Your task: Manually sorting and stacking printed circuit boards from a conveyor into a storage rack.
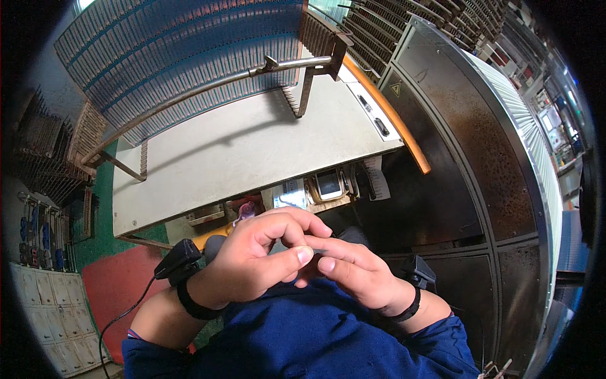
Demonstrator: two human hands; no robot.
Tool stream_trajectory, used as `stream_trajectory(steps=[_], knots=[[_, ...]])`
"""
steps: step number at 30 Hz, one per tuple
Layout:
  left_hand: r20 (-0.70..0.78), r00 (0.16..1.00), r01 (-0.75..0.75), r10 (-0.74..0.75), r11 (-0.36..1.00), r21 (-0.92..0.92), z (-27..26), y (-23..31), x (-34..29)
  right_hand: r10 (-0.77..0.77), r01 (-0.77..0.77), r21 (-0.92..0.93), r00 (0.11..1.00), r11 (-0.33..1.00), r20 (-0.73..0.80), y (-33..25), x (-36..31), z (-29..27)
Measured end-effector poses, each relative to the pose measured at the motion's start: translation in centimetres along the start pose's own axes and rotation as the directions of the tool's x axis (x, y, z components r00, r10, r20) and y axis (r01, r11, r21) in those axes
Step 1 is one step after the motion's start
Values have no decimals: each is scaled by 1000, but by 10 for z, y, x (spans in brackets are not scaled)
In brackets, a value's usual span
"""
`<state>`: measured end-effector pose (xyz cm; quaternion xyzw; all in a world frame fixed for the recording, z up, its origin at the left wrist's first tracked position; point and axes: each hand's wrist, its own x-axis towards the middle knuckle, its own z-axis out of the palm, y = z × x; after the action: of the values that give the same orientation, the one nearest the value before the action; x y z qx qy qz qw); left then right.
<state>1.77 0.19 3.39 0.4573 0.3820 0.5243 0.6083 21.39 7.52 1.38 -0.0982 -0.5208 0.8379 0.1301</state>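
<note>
My left hand (255,259) and my right hand (356,268) meet in front of my blue shirt, below the near edge of the white table. Left thumb and index finger press together in a pinch, while the other fingers curl loosely above. On the right, thumb and fingertips close from the other side. A small, thin, dark grey piece (320,251) shows between the fingertips of both hands. Most of it is covered, so its kind cannot be made out. Each wrist wears a black strap with a small black device.
Across the white table (252,158) stands a metal rack (208,95) holding rows of narrow blue-edged strips. A black object (381,126) lies near the orange table edge (391,117). A phone-like device (329,185) sits on a shelf below. Dark metal cabinets (467,126) border the right.
</note>
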Motion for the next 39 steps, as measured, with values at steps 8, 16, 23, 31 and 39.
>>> stream_trajectory(steps=[8,16,23,31,39], knots=[[10,1000,5,-4,995,-97,-3,-6,-2,-10,10,-1,1000,1000,7,2,1,1],[10,1000,4,-3,995,-95,-4,-7,-3,9,-8,-22,1000,1000,21,0,2,0],[9,1000,-6,6,998,-65,-3,-7,-2,-3,4,-22,1000,1000,13,3,2,0],[3,1000,-6,6,998,-60,-3,-6,-2,23,-23,-29,1000,999,18,-2,2,0],[0,1000,-6,6,998,-56,-2,-5,-2,13,-13,-19,1000,1000,8,-2,1,1]])
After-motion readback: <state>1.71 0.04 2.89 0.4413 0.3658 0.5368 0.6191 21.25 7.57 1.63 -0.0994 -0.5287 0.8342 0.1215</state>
